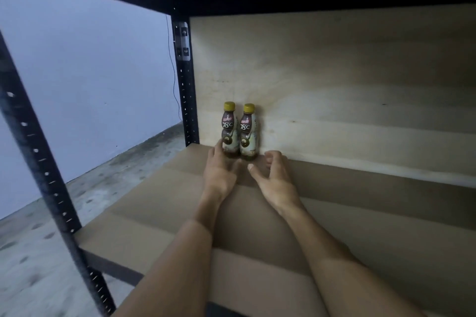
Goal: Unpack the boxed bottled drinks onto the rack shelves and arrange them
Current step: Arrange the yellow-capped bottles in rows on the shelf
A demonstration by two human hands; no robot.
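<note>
A: Was anything legible?
B: Yes. The left bottle (229, 134) carried "KOPIKO" above "78°C" on its label; the right bottle (248, 136) carried the same (smaller print lower down was too blurred).

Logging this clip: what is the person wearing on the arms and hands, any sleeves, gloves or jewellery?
Nothing shows. Both forearms are bare to the bottom edge of the view, with no sleeves in sight. The left hand and right hand are ungloved, and no watch, bracelet or ring is visible on the wrists or fingers.
</note>
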